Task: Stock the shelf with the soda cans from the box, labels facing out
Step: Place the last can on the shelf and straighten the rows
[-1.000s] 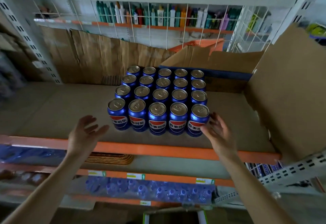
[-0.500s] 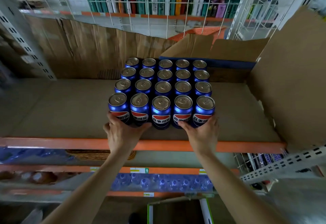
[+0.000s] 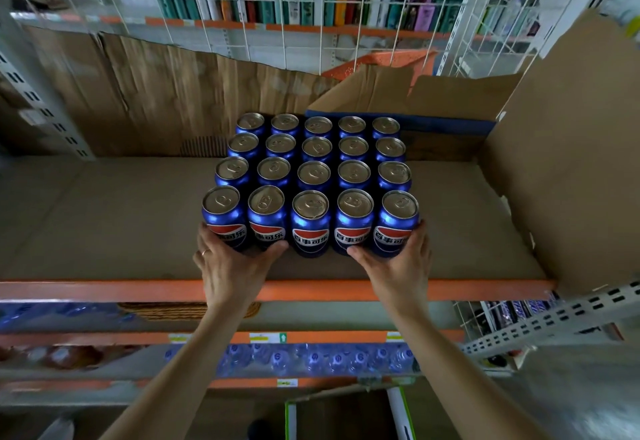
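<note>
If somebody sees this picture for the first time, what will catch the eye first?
First, the block of blue soda cans in the middle of the brown shelf, four rows of five, front labels facing out. Next, the two hands at the front row: the left hand against the left cans, the right hand against the right ones. An open cardboard box stands at the right.

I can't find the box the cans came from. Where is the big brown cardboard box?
In the head view, the open brown cardboard box sits at the shelf's back right, directly behind the blue soda cans.
</note>
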